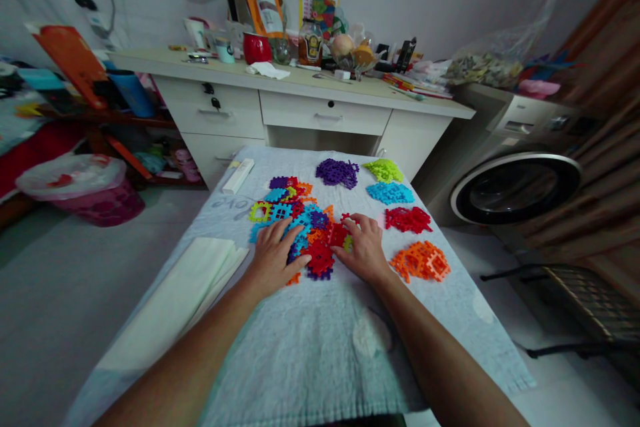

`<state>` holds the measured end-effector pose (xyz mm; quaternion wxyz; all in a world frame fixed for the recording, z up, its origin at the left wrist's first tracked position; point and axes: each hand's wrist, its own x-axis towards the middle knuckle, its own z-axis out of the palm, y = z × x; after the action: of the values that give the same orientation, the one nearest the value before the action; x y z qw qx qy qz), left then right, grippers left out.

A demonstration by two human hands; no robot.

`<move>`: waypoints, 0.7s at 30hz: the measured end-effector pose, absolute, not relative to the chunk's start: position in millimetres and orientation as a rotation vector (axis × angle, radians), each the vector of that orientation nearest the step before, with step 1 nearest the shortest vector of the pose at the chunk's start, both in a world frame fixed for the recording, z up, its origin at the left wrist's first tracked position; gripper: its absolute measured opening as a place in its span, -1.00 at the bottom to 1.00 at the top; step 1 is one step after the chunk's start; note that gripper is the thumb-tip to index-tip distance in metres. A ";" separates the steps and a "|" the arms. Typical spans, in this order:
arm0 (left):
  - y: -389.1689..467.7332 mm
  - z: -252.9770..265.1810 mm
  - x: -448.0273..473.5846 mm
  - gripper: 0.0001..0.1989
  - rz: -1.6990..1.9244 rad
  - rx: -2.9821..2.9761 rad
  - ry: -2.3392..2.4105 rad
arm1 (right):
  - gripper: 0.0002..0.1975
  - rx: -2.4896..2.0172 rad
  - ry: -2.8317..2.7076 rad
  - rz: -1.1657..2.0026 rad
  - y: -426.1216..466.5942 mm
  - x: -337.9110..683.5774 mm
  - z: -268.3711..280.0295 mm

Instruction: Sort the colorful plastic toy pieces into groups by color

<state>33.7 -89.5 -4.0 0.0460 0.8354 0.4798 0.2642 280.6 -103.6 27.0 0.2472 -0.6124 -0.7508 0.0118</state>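
pieces (pixel 320 257) of notched plastic in red, blue, purple, orange and lime lie in one mixed heap (pixel 296 212) near the middle of the cloth-covered counter (pixel 300 353); the left hand (pixel 276 253) lies palm down over the heap's near left side, fingers spread, with nothing seen in its grasp; the right hand (pixel 364 245) is at the heap's right edge, fingers bent and slightly apart by red and lime pieces; i cannot tell whether it grips one; further right, from far to near, come a lime heap (pixel 383 170), a blue heap (pixel 390 193), a red heap (pixel 407 219) and an orange heap (pixel 423 261); a purple heap (pixel 337 173) lies left of the lime one; a white box (pixel 239 176) lies at the far left corner
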 end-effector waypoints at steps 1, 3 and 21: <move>-89.4 -4.0 33.7 -0.42 0.810 2.545 1.465 | -0.41 -1.685 -2.065 0.055 -103.2 279.2 26.3; -89.2 -4.0 33.7 -0.43 0.815 2.540 1.465 | -0.46 -1.705 -2.068 0.105 -101.9 277.7 24.1; -87.4 -4.1 33.6 -0.45 0.834 2.572 1.431 | -0.58 -2.134 -1.595 -0.182 -83.6 384.0 55.9</move>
<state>33.6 -87.4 -4.1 0.0412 0.8399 0.4675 0.2725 384.0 -83.6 55.9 0.2337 -0.7770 -0.5807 -0.0663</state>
